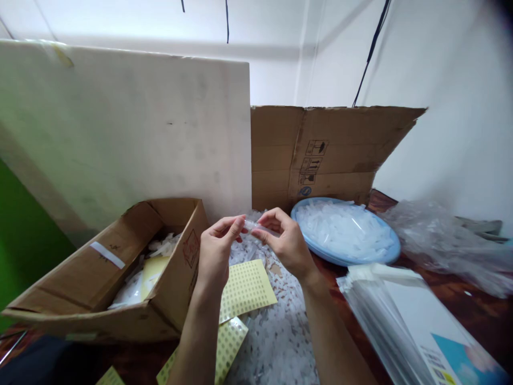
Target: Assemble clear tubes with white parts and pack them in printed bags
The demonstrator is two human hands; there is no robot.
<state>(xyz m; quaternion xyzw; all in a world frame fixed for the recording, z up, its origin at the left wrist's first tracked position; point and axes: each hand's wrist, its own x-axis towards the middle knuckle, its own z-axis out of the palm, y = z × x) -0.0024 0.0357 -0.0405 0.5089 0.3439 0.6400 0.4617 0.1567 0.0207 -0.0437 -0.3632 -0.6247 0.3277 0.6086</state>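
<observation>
Left hand (216, 251) and right hand (286, 243) meet in the air above the middle of the counter (444, 291), and between them they pinch a small clear plastic piece (256, 226): the left thumb and forefinger close on its left end, while the right fingers curl around its right end. Both hands are closed on it, and the piece lies roughly level between the fingertips. Directly below the hands a loose pile of small whitish pieces (276, 326) spreads over the dark wood toward the near edge. A yellow sticker sheet (245, 289) printed with rows of dots rests on that pile just under the left wrist, and a second sheet (228, 342) lies nearer the near edge, partly hidden by the left forearm. On the left side of the counter an open cardboard box (92, 278) sits tilted, with white scraps and a yellow sheet inside it. To the right of the hands a blue plate (395, 251) holds a heap of clear pieces. Beyond the plate, by the right edge, a crumpled plastic bag (444, 240) lies. At the near right corner a stack of clear sleeves (385, 315) rests over printed card. At the far edge a white board (132, 133) leans, and beside it a cardboard flap (320, 149) stands upright
</observation>
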